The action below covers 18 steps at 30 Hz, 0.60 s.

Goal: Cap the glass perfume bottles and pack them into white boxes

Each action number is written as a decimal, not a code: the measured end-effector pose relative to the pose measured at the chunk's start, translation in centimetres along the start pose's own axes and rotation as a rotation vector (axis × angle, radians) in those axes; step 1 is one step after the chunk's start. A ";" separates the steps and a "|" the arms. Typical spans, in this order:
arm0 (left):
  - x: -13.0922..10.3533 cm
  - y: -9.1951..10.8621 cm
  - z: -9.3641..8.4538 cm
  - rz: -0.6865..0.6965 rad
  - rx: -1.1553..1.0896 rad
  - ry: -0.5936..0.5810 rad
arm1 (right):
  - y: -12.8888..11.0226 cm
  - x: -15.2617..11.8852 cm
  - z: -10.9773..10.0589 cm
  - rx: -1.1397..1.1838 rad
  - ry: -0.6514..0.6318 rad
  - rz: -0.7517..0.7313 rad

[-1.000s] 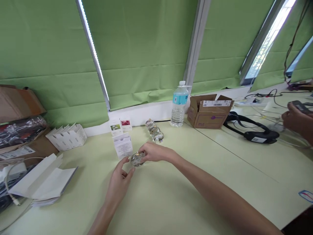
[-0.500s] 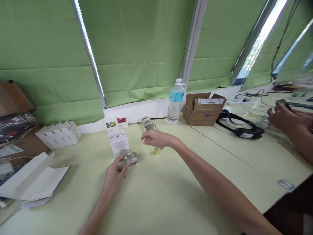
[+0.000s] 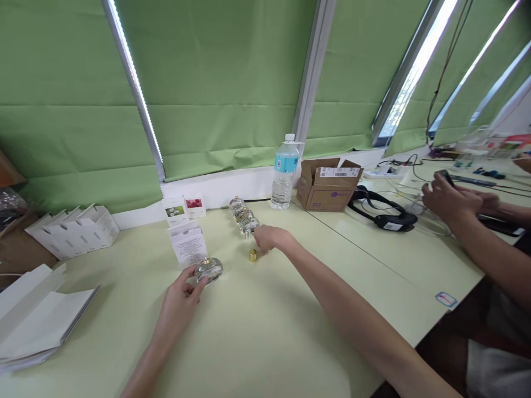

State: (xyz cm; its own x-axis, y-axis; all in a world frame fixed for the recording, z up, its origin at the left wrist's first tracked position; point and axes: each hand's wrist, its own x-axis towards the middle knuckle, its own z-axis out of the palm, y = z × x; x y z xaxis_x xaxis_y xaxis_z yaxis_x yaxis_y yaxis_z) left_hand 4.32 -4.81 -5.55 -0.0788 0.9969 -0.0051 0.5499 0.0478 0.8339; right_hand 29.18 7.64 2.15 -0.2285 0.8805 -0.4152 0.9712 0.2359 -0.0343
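Observation:
A round, clear glass perfume bottle [image 3: 209, 270] with a gold neck is between the thumb and fingers of my left hand [image 3: 181, 298], low over the table or resting on it. My right hand [image 3: 271, 239] reaches down farther back, fingers curled together; their tips are mostly hidden, so I cannot tell what they hold. Just left of those fingers a gold cap [image 3: 253, 255] stands upright. Behind it runs a row of several similar glass bottles [image 3: 244, 214]. A white printed carton [image 3: 188, 244] stands behind the held bottle.
Two small picture cards [image 3: 194, 207] lean at the wall. White boxes [image 3: 74, 229] and papers [image 3: 41, 320] lie left. Right of centre are a water bottle [image 3: 284, 177], a cardboard box [image 3: 327, 190] and a black headset [image 3: 388, 218]. At the right, another person's hands [image 3: 452, 196] hold a dark device.
My right hand has lowered behind the gold cap, uncovering more of the bottle row. My left hand keeps the perfume bottle. The view has turned slightly right.

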 end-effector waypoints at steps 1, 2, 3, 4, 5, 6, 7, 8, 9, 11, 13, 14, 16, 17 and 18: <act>0.0 0.0 0.0 0.000 0.002 -0.006 | -0.1 0.1 0.2 -0.004 0.010 0.002; 0.1 -0.1 0.0 0.001 0.003 -0.008 | 0.0 0.2 0.3 -0.005 0.022 0.003; 0.1 -0.1 0.0 0.004 -0.001 -0.009 | 0.0 0.3 0.3 -0.002 0.037 0.001; 0.2 -0.2 0.1 0.007 -0.004 -0.009 | 0.2 0.3 0.3 0.004 0.054 -0.005; 0.2 -0.3 0.1 0.010 -0.007 -0.006 | 0.3 0.2 0.3 0.012 0.077 -0.018; 0.3 -0.4 0.2 0.013 -0.009 0.000 | 0.4 0.2 0.1 0.023 0.104 -0.036; 0.3 -0.4 0.3 0.017 -0.011 0.008 | 0.4 0.0 -0.1 0.035 0.137 -0.060; 0.3 -0.4 0.3 0.022 -0.012 0.017 | 0.3 -0.1 -0.3 0.049 0.173 -0.093; 0.3 -0.4 0.3 0.029 -0.011 0.025 | 0.1 -0.3 -0.5 0.064 0.207 -0.133; 0.1 -0.2 0.2 0.046 -0.011 0.040 | -0.6 -0.7 -1.0 0.095 0.260 -0.227; 0.0 0.0 0.1 0.059 -0.018 0.035 | -1.8 -1.2 -1.1 0.181 0.319 -0.376; -0.1 0.2 0.1 0.063 -0.027 0.029 | -2.5 -1.5 -1.1 0.247 0.351 -0.460; -0.2 0.3 0.0 0.069 -0.042 0.022 | -4.1 -2.1 -0.8 0.388 0.409 -0.612; -0.2 0.3 0.0 0.070 -0.043 0.020 | -4.8 -2.5 -0.6 0.440 0.433 -0.668; -0.2 0.3 0.0 0.071 -0.040 0.022 | -5.6 -2.8 -0.4 0.470 0.453 -0.705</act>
State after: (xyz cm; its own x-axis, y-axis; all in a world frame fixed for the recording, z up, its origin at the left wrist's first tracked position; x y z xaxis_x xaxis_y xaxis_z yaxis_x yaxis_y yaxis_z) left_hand 4.49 -5.00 -5.27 -0.0595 0.9960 0.0665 0.5215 -0.0258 0.8529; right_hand 24.38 4.02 3.90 -0.6793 0.6978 0.2271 0.5062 0.6697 -0.5434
